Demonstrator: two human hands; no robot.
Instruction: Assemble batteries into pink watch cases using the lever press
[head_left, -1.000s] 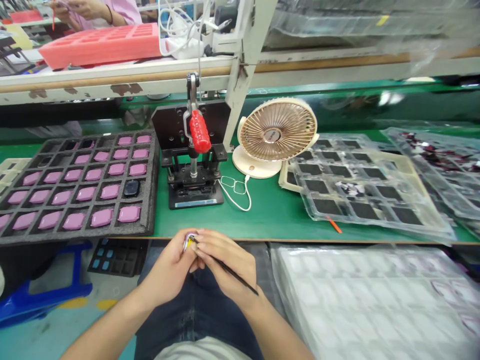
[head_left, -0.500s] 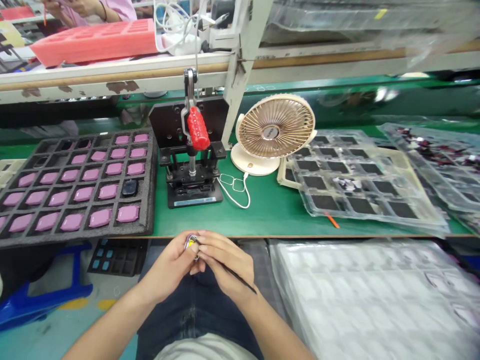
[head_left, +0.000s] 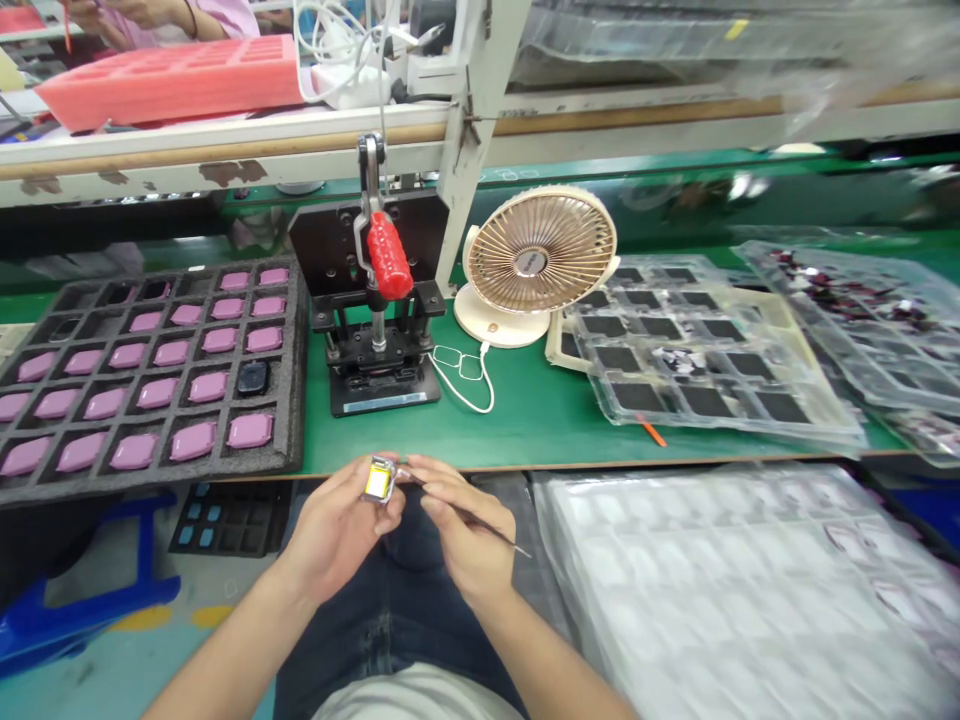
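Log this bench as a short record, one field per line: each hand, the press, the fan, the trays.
left hand: holds small device with yellow-edged white face
right hand: holds thin dark tool, angled toward the small device
toggle press: black, with red handle
desk fan: cream, right of the toggle press
foam tray: left of the toggle press, holding many purple cases
clear plastic tray: right of the desk fan, black squares inside

Foam tray [head_left: 291, 440] cut off at left, co-worker's head out of frame, fan label [head_left: 532, 263] illegible
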